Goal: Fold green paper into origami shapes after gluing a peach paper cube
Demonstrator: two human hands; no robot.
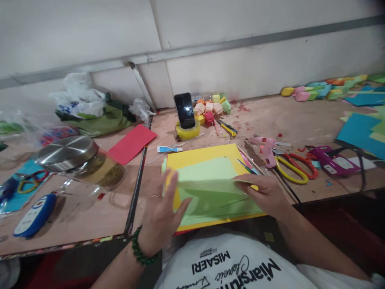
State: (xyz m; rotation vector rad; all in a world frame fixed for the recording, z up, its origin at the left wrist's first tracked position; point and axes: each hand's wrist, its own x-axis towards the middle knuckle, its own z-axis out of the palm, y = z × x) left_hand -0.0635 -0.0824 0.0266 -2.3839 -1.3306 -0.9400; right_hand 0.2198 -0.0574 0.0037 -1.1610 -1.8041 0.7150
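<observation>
A light green sheet of paper (207, 172) is bent up along its near side, over a stack of sheets. My right hand (264, 192) pinches its right end between thumb and fingers. My left hand (164, 204) is spread, thumb and fingers apart, at the left edge of the stack; a green bead bracelet circles that wrist. Whether its fingertips touch the paper I cannot tell. Under the bent sheet lie more green paper (216, 208) and a yellow sheet (228, 150), with a bit of red at the bottom.
Behind the stack a phone (184, 110) leans in a yellow tape roll (188, 131), near folded paper cubes (209, 107). A pink glue gun (266, 148), scissors (291, 170) and a purple device (333, 160) lie right. Left are a lidded glass jar (102, 168) and a red sheet (132, 142).
</observation>
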